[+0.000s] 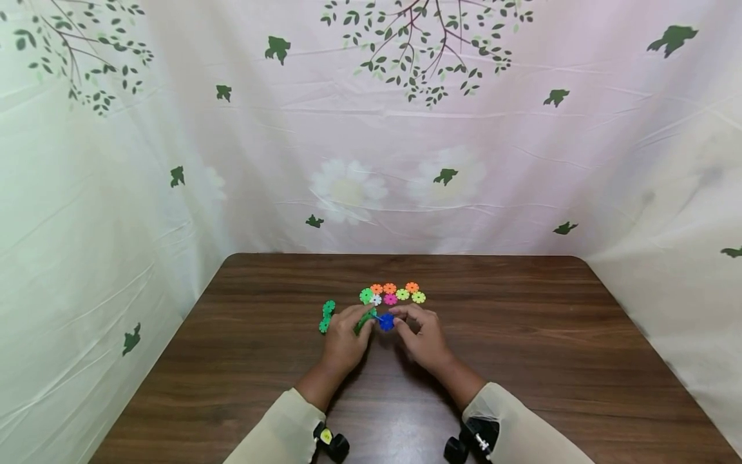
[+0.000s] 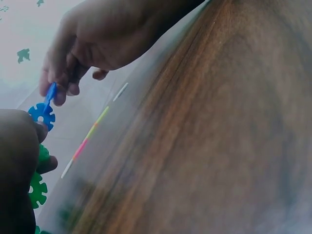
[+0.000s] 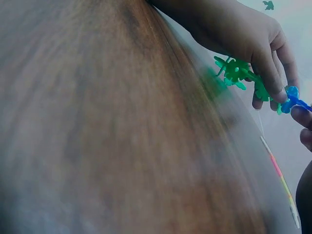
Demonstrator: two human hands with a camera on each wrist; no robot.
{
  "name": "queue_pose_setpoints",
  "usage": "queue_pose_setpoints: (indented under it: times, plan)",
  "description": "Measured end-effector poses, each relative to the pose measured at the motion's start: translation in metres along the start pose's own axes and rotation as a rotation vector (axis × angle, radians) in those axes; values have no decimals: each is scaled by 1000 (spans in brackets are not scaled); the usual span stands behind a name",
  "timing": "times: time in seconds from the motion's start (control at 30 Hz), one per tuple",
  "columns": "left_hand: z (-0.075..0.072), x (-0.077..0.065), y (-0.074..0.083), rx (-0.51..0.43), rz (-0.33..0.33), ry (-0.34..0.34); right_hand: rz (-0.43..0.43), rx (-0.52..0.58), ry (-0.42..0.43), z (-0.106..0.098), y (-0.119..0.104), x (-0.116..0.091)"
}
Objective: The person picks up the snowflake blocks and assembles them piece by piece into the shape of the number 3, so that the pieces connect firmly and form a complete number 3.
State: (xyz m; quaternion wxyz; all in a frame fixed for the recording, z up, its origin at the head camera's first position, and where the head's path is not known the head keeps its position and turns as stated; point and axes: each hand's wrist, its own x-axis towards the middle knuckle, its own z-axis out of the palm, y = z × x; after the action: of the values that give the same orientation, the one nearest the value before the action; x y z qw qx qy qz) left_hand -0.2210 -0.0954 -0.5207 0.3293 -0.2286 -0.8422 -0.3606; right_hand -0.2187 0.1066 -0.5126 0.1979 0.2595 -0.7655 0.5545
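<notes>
Near the middle of the table, my left hand (image 1: pixel 343 340) grips a chain of green notched discs (image 3: pixel 235 71) joined edge to edge. The chain's far end (image 1: pixel 328 307) sticks out to the left of that hand. At its other end are blue notched discs (image 1: pixel 386 322), between the two hands. My right hand (image 1: pixel 428 341) pinches one blue disc, which appears edge-on in the left wrist view, against a second blue disc (image 2: pixel 42 117) facing that camera. Fingers partly cover the place where blue meets green.
Just beyond the hands lies a cluster of loose notched discs: orange (image 1: pixel 412 287), pink (image 1: pixel 390 299), white (image 1: pixel 375 300), yellow-green (image 1: pixel 418 297) and green (image 1: pixel 366 295). They lie flat on the brown wooden table (image 1: pixel 522 361). A printed curtain (image 1: pixel 382 142) hangs behind the table and along its sides.
</notes>
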Motion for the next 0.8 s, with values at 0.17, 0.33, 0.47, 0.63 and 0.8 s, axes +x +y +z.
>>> queue_pose_setpoints:
  times: [0.17,0.33,0.47,0.63,0.8]
  plan:
    - [3,-1,-3,66,17,3,82,28,-3,0,-2,0]
    - [-4,2,7,196,11,-45,131,35,28,0,-1,1]
    - [-6,3,8,215,96,-57,114,17,54,0,1,1]
    - [-6,2,8,239,192,-60,93,10,63,1,2,1]
    - [-6,1,10,230,202,-45,118,38,46,1,1,1]
